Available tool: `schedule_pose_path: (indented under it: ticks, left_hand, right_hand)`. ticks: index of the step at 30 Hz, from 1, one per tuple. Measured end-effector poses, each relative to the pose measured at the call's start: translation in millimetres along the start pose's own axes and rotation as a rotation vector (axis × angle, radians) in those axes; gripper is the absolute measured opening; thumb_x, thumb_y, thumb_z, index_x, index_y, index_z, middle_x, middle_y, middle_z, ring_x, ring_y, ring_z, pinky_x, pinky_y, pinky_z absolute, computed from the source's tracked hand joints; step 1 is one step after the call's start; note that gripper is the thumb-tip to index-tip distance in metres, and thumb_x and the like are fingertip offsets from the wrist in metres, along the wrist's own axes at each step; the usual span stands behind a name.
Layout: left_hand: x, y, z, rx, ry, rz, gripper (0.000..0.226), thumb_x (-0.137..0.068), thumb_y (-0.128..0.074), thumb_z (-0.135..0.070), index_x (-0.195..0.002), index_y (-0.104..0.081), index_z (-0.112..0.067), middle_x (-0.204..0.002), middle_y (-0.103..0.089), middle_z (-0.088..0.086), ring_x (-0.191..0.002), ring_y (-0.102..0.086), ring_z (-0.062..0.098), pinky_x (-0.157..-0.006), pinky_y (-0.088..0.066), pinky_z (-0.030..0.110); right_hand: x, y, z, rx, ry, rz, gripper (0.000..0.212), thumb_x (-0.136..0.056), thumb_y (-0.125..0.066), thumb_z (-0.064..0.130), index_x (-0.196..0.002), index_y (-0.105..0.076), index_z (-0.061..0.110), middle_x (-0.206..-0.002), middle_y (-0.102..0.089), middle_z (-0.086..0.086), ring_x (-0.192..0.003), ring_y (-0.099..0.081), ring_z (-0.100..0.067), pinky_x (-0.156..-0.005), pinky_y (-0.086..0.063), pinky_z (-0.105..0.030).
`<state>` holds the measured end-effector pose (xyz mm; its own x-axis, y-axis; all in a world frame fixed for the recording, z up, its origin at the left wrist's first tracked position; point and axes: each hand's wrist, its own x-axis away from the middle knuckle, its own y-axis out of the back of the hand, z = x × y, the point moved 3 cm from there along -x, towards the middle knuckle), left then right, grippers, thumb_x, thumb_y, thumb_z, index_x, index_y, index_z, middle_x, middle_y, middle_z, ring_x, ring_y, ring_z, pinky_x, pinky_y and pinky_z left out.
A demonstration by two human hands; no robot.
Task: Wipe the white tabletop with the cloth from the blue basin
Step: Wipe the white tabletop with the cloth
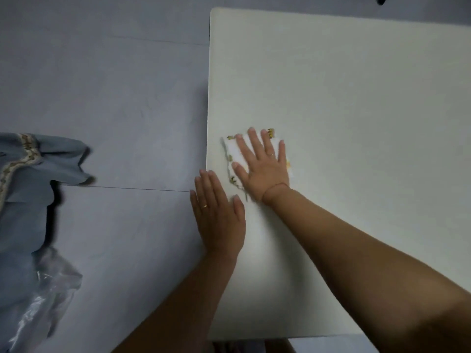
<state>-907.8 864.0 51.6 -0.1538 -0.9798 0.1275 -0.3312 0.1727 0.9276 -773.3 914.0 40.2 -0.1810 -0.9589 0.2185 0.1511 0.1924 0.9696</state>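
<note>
1. We look down at a white table (344, 98) on a grey floor (102, 85).
2. Our right hand (262, 166) lies flat on a small white cloth (235, 154). The fingers are spread wide and straight. The hand presses the cloth down and does not curl around it.
3. The cloth sits on the table, close to its left edge. It has a thin trim with little yellow and green shapes. We see the trim past the fingertips and along the left side of the hand. A bit of the cloth also peeks out on the right side of the hand.
4. Our left hand (219, 217) is flat too, with the fingers straight and close together. It holds nothing. It lies right at the left edge of the table, just beside the cloth. Its thumb tip comes very near the cloth's lower corner, but the view is too blurry there to tell if they touch.
5. Each hand wears a thin ring.
6. On the floor far to the left lies a blue piece of clothing (23, 189). A clear plastic bag (48, 296) lies by it.
</note>
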Motion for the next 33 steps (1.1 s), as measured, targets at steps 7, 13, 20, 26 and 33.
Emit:
schedule_pose_path:
  ticks: [7, 13, 20, 26, 33]
  left_hand:
    - [-14.3, -12.3, -1.2, -0.041, 0.038, 0.031, 0.08, -0.089, -0.049, -0.037, -0.147, -0.015, 0.005, -0.155, -0.016, 0.025, -0.143, -0.023, 0.038, -0.117, -0.023, 0.047]
    - [-12.2, -11.8, -2.1, -0.028, 0.06, -0.007, 0.075, -0.095, -0.04, -0.044, -0.148, -0.017, 0.005, -0.156, -0.018, 0.023, -0.142, -0.027, 0.036, -0.113, -0.031, 0.046]
    - [-12.3, -14.6, -0.2, -0.052, 0.044, -0.005, 0.077, -0.094, -0.036, -0.049, -0.148, -0.016, 0.002, -0.156, -0.018, 0.022, -0.143, -0.025, 0.035, -0.115, -0.029, 0.044]
    - [-13.5, -17.0, 0.3, -0.063, 0.045, -0.02, 0.077, -0.092, -0.04, -0.044, -0.147, -0.018, 0.005, -0.155, -0.018, 0.024, -0.141, -0.027, 0.037, -0.113, -0.032, 0.046]
    - [-13.8, -12.3, -2.3, -0.068, 0.057, 0.018, 0.077, -0.092, -0.037, -0.045, -0.148, -0.018, 0.004, -0.155, -0.019, 0.023, -0.142, -0.025, 0.036, -0.115, -0.029, 0.047]
  right_hand:
    - [-18.3, -2.8, 40.6, -0.023, 0.024, -0.006, 0.063, -0.095, -0.019, 0.052, -0.15, 0.002, 0.03, -0.16, 0.009, -0.001, -0.146, 0.013, -0.028, -0.112, 0.013, -0.057]
    - [-72.4, 17.4, -23.1, -0.02, -0.021, -0.007, 0.062, -0.095, -0.02, 0.054, -0.15, 0.003, 0.034, -0.16, 0.01, 0.004, -0.146, 0.013, -0.022, -0.115, 0.011, -0.053]
    - [-60.2, 6.4, 47.9, 0.023, 0.146, 0.009, 0.065, -0.094, -0.021, 0.055, -0.15, 0.001, 0.03, -0.16, 0.006, -0.001, -0.146, 0.01, -0.029, -0.113, 0.01, -0.058]
    - [-109.9, 25.7, -24.0, -0.005, 0.001, -0.013, 0.063, -0.095, -0.02, 0.055, -0.15, 0.002, 0.033, -0.16, 0.009, 0.004, -0.146, 0.012, -0.023, -0.115, 0.01, -0.053]
    - [-82.3, 13.5, 35.9, 0.022, 0.197, 0.025, 0.067, -0.094, -0.023, 0.056, -0.15, 0.001, 0.029, -0.16, 0.005, -0.002, -0.146, 0.009, -0.029, -0.112, 0.012, -0.056]
